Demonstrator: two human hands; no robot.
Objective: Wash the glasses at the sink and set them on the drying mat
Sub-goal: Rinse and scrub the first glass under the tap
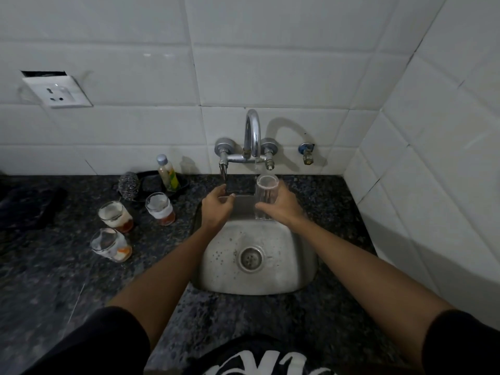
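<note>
Below my forearms sat the sink (297,280); my right hand (284,207) held a clear glass (266,197) under running water, rinsing; my left hand (216,205), loosely curled and holding nothing, needed to scrub next.

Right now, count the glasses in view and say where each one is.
4. One glass in the right hand under the tap; three dirty on the counter left of the sink. None seem hidden.

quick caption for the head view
Right hand holds a clear glass under the running tap; left hand at its handle.
</note>
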